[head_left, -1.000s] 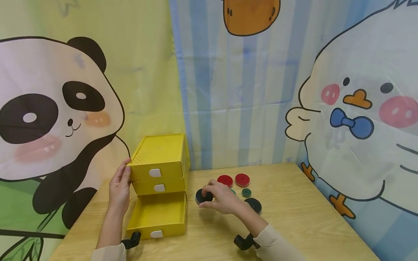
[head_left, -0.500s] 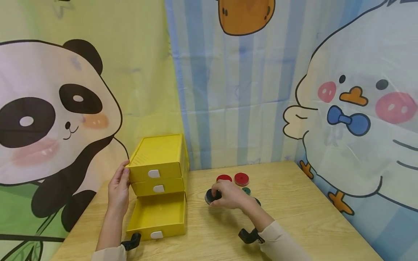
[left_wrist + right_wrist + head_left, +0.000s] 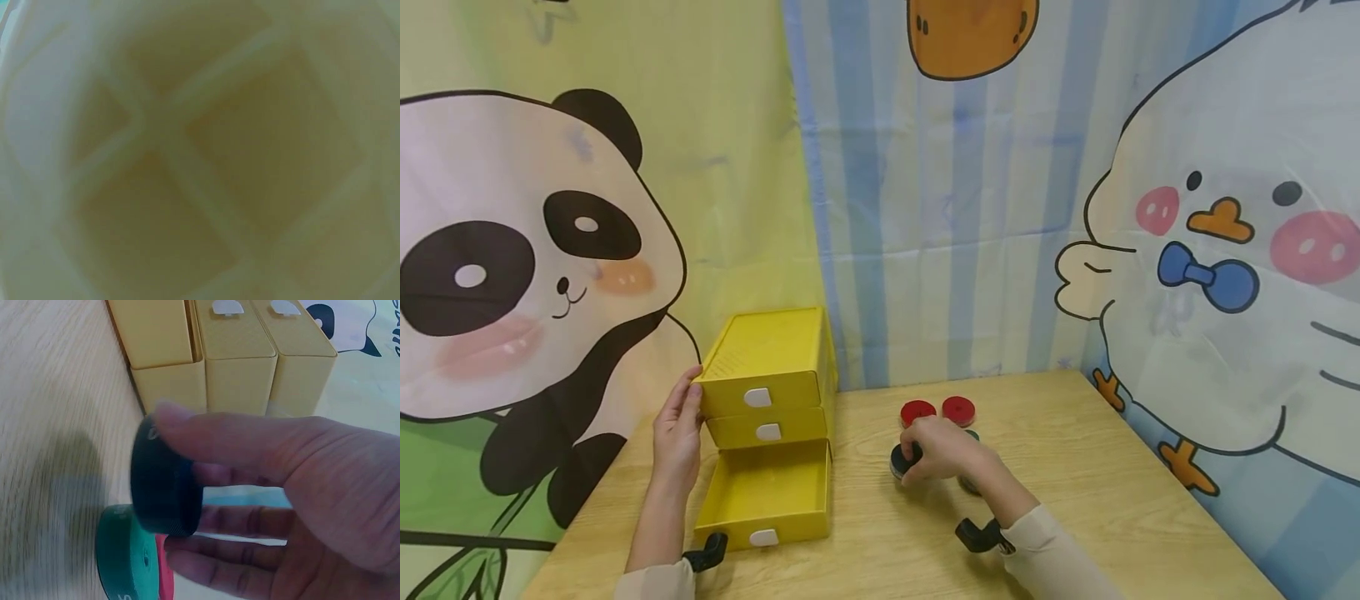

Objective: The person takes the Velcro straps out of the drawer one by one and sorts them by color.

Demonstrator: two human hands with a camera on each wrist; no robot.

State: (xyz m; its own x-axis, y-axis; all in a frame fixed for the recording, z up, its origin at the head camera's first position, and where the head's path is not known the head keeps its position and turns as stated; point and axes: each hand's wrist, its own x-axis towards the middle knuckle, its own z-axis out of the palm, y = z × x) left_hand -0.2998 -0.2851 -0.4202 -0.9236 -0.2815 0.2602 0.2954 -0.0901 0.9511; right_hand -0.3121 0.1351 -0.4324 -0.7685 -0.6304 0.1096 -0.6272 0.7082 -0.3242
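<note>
My right hand point(image 3: 946, 450) pinches a thick black disc point(image 3: 904, 462) between thumb and fingers, just above the table to the right of the drawers. In the right wrist view this black disc point(image 3: 153, 487) stands on edge, with faint lettering on its rim. Beyond it appear a green disc point(image 3: 128, 550) with a centre hole and a sliver of red disc point(image 3: 166, 569). My left hand point(image 3: 677, 429) holds the upper left front corner of the yellow drawer box point(image 3: 775, 346), thumb at the front. The left wrist view shows only a blurred pale lattice.
The bottom drawer point(image 3: 775, 492) is pulled out, with nothing inside; both upper drawers are closed. Two red discs, one left point(image 3: 917, 411) and one right point(image 3: 958, 409), lie behind my right hand. Another dark disc point(image 3: 968, 486) is partly hidden by my wrist. Printed curtains hang behind the wooden table point(image 3: 1120, 492).
My right hand has carried the black disc rightward, away from the drawer box and towards the other discs. My left hand keeps its place on the corner.
</note>
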